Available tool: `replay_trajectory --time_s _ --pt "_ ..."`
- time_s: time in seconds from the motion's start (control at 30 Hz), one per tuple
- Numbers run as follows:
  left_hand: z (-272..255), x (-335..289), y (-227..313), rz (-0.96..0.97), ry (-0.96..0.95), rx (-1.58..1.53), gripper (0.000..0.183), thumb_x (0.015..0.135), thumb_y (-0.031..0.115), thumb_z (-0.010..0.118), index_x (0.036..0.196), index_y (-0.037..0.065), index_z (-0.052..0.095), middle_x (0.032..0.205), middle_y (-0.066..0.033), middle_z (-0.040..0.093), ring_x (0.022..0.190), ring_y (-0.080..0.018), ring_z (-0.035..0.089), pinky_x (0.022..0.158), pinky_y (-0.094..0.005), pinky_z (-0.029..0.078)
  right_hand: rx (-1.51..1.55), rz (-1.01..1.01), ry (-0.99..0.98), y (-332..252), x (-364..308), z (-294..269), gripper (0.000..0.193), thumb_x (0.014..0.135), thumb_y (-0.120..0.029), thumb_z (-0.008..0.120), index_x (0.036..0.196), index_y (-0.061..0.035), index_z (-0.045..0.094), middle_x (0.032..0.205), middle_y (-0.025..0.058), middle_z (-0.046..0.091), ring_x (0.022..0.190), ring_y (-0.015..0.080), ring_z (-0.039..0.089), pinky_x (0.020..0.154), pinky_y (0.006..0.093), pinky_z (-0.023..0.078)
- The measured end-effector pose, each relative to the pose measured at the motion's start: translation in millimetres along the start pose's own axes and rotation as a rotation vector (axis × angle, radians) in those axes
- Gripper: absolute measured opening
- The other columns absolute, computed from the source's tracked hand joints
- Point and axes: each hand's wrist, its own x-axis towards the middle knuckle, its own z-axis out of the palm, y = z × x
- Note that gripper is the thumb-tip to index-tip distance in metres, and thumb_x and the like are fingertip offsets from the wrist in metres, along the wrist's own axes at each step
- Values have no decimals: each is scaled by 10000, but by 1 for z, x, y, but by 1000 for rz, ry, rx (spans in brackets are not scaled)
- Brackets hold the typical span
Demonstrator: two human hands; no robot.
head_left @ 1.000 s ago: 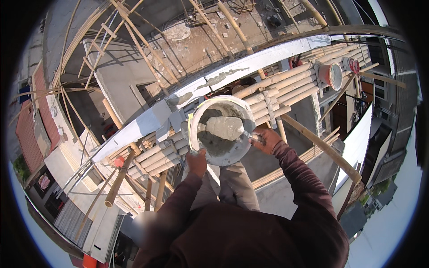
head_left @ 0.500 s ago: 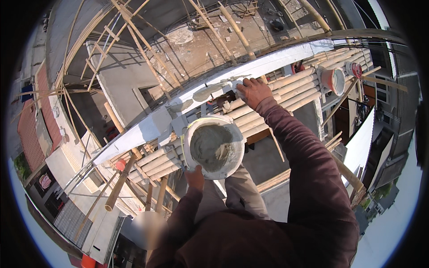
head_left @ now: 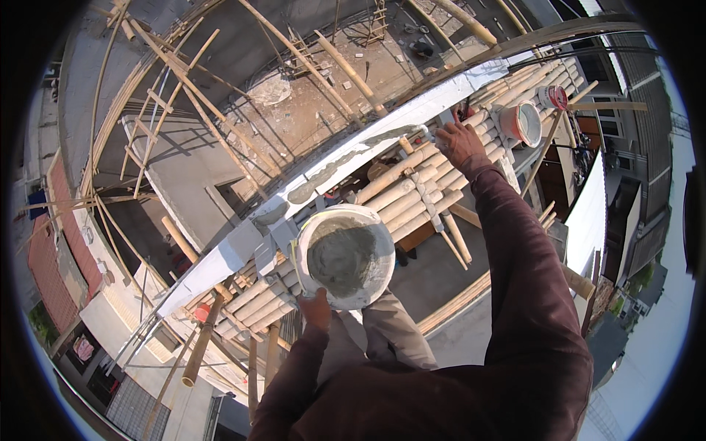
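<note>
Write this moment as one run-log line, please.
left hand: gripping round whitish bucket; contents: grey mortar; right hand: beside long white wall top; right grip: unclear

No text, label, brand, number or sign is legible in the scene. At far right, the small red bucket [head_left: 553,97] bears pale patches, too small to tell whether lettering or splashes. On the larger red bucket [head_left: 507,122], just left of it, and the pale bucket [head_left: 386,273], near centre, no writing can be made out.
</note>
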Motion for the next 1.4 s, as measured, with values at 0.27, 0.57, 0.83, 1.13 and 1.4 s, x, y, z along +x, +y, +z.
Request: replay_trajectory --time_s 0.27,0.57,0.83,1.13,1.4 --pt "19 26 -30 493 -239 551 234 828 112 659 992 -53 630 883 -187 682 813 -295 653 759 -405 494 371 49 -210 -94 -138 -57 315 912 -285 611 1196 -150 633 1001 117 636 886 319 680 738 425 558" --pt "91 -19 82 450 -296 226 246 847 33 582 1078 -42 623 826 -89 668 721 -171 612 657 -340 498 350 374 -705 -218 -148 32 265 886 -227 584 1040 -54 712 1039 194 709 978 351 702 841 447 558" --pt "72 21 46 161 -277 120 203 862 64 613 1020 -63 623 910 -82 683 749 -170 642 669 -329 505 1101 385 -524 -180 -233 28 479 887 -454 691 1135 -45 688 998 183 723 952 314 699 890 388 528" --pt "80 6 88 61 -263 -38 204 837 114 640 849 -83 589 759 -72 606 683 -161 524 634 -376 439 1325 413 -367 -94 -180 -12 386 915 -383 713 1068 -28 712 821 74 699 764 174 658 756 345 527" --pt "8 48 24 326 -287 505 287 844 131 628 982 -118 596 910 -117 637 796 -245 575 735 -402 490 2223 629 48 -92 -60 33 469 957 -458 652 1089 -8 635 690 15 550 563 126 586 489 284 498"
